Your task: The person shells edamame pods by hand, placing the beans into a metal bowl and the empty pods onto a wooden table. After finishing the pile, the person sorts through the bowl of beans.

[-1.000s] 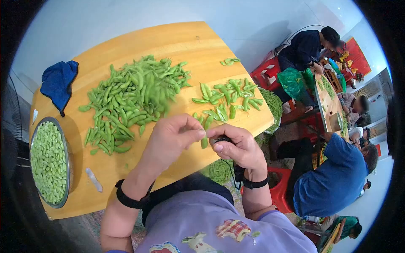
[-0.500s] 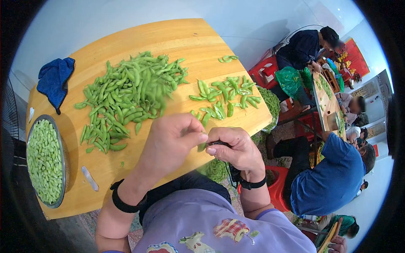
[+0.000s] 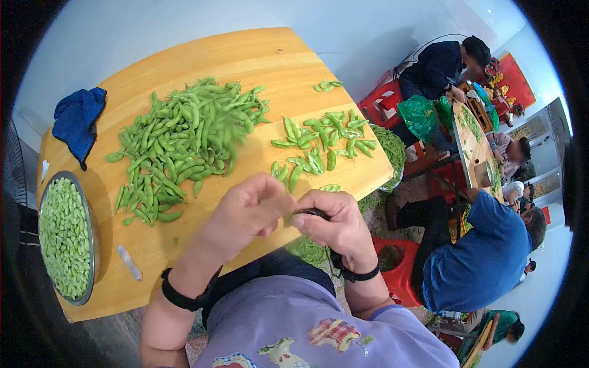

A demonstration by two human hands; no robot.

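My left hand (image 3: 257, 208) is closed, with its fingers curled and slightly blurred at the tips. Whatever lies between them is hidden. Close against it, my right hand (image 3: 336, 222) grips a small dark tool (image 3: 318, 213) between thumb and fingers; its exact kind is not clear. Both hands are over the table's near edge. Beyond the left hand lies a big heap of green soybean pods (image 3: 184, 135). Opened, flattened-looking pods (image 3: 316, 162) are scattered past the right hand, and a single pod (image 3: 331, 187) lies just above its knuckles.
A metal bowl (image 3: 94, 245) full of shelled green beans stands at the left of the wooden table (image 3: 245, 52). Nearby are a blue cloth (image 3: 80, 119) and a clear plastic strip (image 3: 129, 262). To the right are a red stool (image 3: 399, 270) and several people at another table (image 3: 469, 153).
My left hand's fingers have turned inward, and the green piece at their tips no longer shows. My right hand has dropped slightly, and a pod above it has come into sight.
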